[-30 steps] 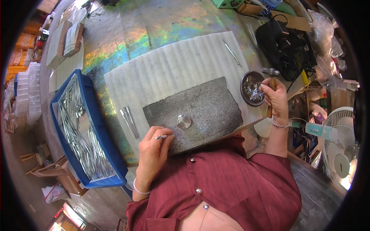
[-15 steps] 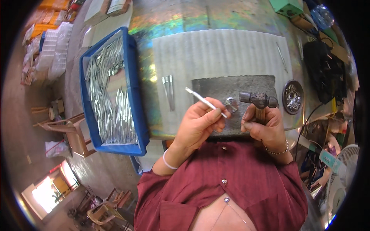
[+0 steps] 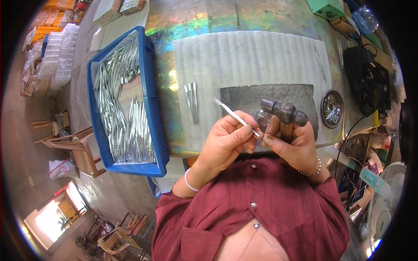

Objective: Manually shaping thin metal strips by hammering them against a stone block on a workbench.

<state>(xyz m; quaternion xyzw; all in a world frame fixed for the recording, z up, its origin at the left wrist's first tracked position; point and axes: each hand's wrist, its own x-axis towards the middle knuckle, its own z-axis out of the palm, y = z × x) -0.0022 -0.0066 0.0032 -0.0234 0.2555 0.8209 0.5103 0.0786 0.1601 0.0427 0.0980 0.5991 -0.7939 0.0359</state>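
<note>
A slim, silvery-white rod [image 3: 233, 112] slants up to the left from my left hand [image 3: 228, 138], pinched between thumb and fingers. My right hand [image 3: 296, 145] is closed around the handle of a ball-peen hammer [image 3: 284, 112], head upward. The thumb and fingertip of that hand meet the rod's lower end; whether they pinch a small part there I cannot tell. Partly hidden between the hands is a shiny round metal piece [image 3: 264, 117]. Below them lies a dark grey stone slab [image 3: 244, 96].
White foam sheeting [image 3: 248, 56] covers much of the bench, with three slim silver pieces [image 3: 191, 103] at its left. A blue tray [image 3: 159, 130] of many similar pieces stands further left. At right are a dark round dish [image 3: 332, 108] of small shiny parts and a black bag [image 3: 363, 74].
My right hand has moved left with the hammer, bringing its fingertips to the rod's lower end. My left hand has shifted slightly, still holding the rod.
</note>
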